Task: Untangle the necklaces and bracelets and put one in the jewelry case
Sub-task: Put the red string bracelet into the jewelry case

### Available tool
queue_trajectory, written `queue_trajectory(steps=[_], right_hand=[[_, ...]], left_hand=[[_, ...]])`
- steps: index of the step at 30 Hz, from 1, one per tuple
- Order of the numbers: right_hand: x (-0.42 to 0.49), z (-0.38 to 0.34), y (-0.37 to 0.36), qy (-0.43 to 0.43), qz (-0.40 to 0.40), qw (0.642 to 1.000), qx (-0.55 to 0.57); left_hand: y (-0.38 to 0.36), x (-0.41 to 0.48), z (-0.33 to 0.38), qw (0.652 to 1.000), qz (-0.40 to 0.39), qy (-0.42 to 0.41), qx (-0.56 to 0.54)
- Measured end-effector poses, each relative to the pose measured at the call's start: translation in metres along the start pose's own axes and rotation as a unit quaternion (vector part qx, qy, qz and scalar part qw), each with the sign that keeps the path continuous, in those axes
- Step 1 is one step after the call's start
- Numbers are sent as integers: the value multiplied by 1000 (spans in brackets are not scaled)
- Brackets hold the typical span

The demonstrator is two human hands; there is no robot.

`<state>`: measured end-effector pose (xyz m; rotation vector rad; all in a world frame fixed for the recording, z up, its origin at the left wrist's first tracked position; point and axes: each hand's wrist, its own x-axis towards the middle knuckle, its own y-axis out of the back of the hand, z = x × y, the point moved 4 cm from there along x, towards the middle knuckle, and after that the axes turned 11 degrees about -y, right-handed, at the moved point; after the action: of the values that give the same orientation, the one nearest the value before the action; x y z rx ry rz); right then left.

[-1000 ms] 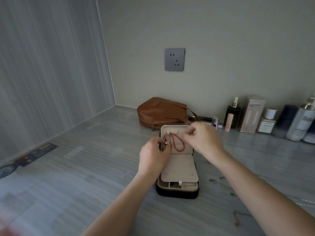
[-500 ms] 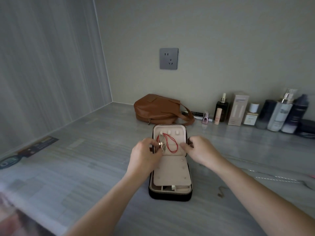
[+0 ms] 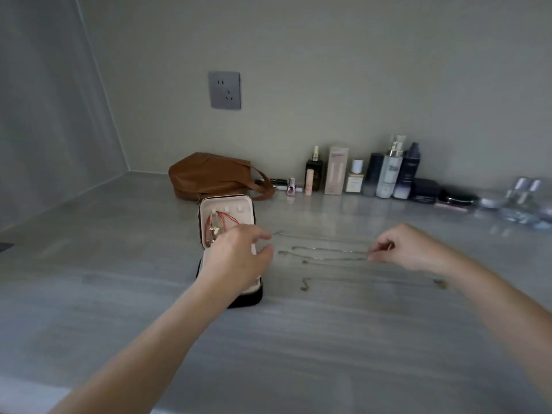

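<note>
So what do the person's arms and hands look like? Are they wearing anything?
Both arms are bare as far as the picture shows, with no sleeve on the left arm or the right arm. The left hand and the right hand wear no gloves. I see no ring, watch or bracelet on them, though the picture is slightly blurry.

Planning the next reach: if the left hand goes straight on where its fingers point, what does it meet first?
The left hand would probably first meet the loose end of the silver chain on the counter; depth is unclear.
</note>
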<state>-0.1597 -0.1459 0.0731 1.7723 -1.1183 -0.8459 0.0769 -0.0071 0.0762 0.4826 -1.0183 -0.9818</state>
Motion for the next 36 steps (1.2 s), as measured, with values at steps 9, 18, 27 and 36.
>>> queue_trajectory(steps=[9, 18, 27, 36], right_hand=[[-5, 53, -15, -16, -11, 997, -70], [-6, 46, -31, 75, -10, 993, -86], [18, 59, -11, 7, -42, 969, 243], [42, 33, -20, 14, 23, 992, -124]], left_hand=[[-104, 26, 64, 968, -226, -108, -9], [-150, 32, 95, 939, -268, -214, 22], [-132, 57, 71, 941, -276, -44, -193], [-135, 79, 43, 972, -226, -60, 24]])
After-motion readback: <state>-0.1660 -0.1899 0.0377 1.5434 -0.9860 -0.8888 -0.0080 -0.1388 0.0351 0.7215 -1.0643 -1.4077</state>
